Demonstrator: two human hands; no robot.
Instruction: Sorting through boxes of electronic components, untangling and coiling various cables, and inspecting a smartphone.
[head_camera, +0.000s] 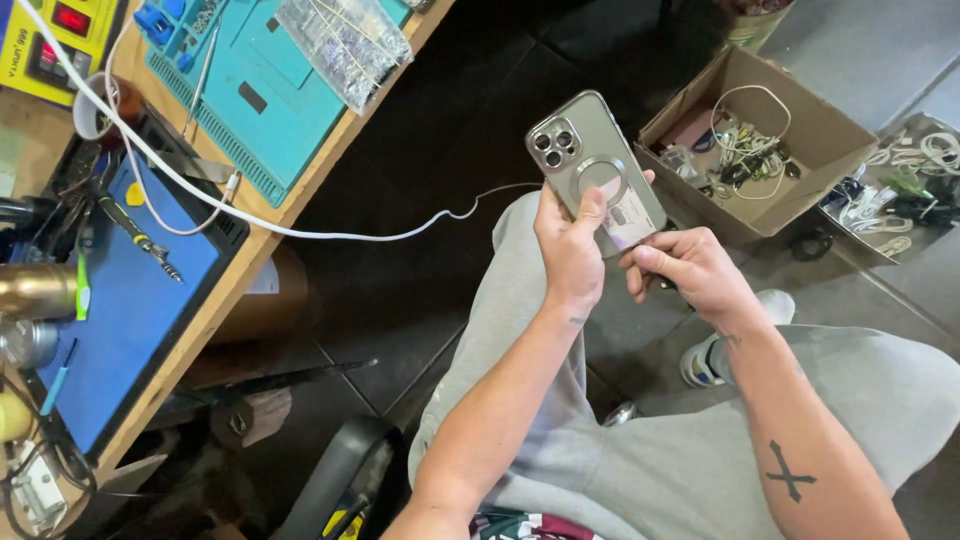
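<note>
Fingers of the left hand (568, 250) wrap the phone (595, 165), whose long axis runs from five o'clock to eleven, while the right hand (685, 265) pinches its lower end from four o'clock.

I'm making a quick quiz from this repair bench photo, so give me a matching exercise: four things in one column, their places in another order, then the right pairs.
Things:
1. smartphone
2. cardboard box
3. blue mat
4. white cable

Places:
A. on the floor, holding tangled cables
B. flat on the wooden bench
C. held between left hand and right hand
D. hanging from the bench toward the phone

Pairs: 1-C, 2-A, 3-B, 4-D
</note>
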